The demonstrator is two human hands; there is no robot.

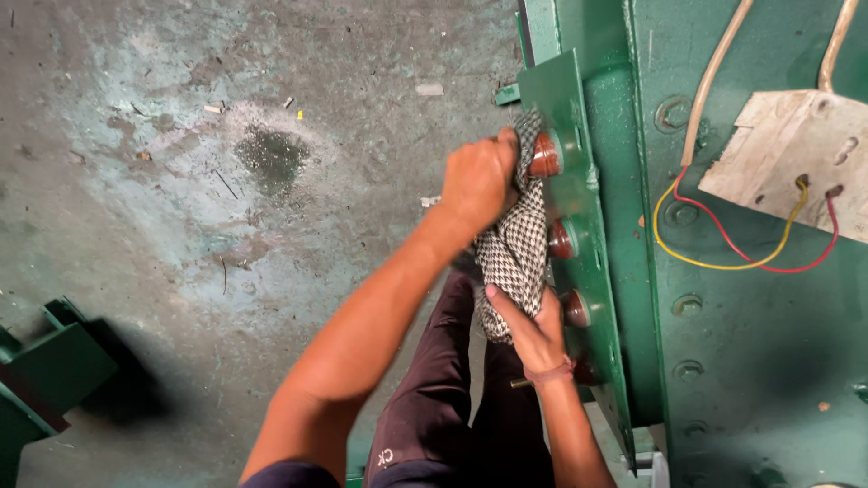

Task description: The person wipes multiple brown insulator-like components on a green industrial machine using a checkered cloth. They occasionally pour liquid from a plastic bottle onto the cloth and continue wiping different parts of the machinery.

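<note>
Nearest me, right hand [533, 333] is closed w/ fingers pinching the lower end of the checked cloth [515, 248], just left of the green panel [579, 226]. Cloth runs up btwn both hands. Further up, left hand [479, 181] is clenched round its top, pressing it vs the uppermost red button [544, 155]. Two more red buttons sit below, uncovered. Beyond, red & yellow wires [723, 244] loop on the green machine.

hidden: top red button [545, 155] half under checked cloth [517, 248] | cut off: wires [723, 237] at top edge, green block [45, 370] at left edge
</note>
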